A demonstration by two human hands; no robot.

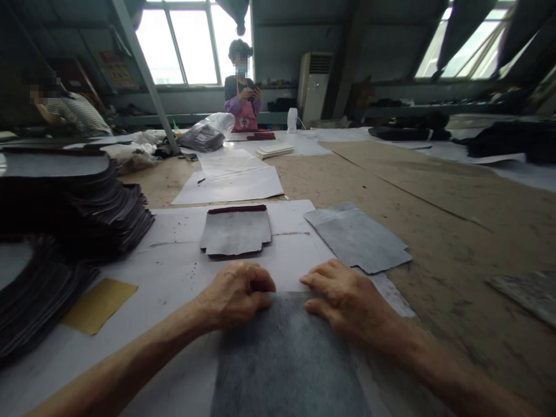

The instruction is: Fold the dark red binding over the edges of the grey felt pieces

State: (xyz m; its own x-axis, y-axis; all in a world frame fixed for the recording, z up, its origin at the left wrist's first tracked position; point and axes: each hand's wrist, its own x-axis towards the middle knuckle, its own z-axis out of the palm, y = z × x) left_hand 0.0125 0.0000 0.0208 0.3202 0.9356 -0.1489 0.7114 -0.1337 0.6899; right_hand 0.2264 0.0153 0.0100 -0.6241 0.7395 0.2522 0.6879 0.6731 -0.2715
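Note:
A grey fabric-like sheet (286, 359) lies flat in front of me and runs out of the bottom of the view. At its far left corner is my left hand (237, 295), its fingers curled and the thumb close to the index finger on the sheet's edge. My right hand (347, 298) rests over the far right corner, fingers stretched out past the edge and the thumb apart on the sheet. Beyond my hands lies a notched grey piece (237, 231) with a dark red strip along its far edge. A second notched grey piece (360, 237) is to the right.
Tall stacks of dark-edged pieces (108, 214) stand at the left, beside a yellowish card (99, 304). White paper (165, 289) covers part of the brown tabletop (447, 243). Across the table, a person (243, 98) in a pink apron stands; another person (78, 113) bends at far left.

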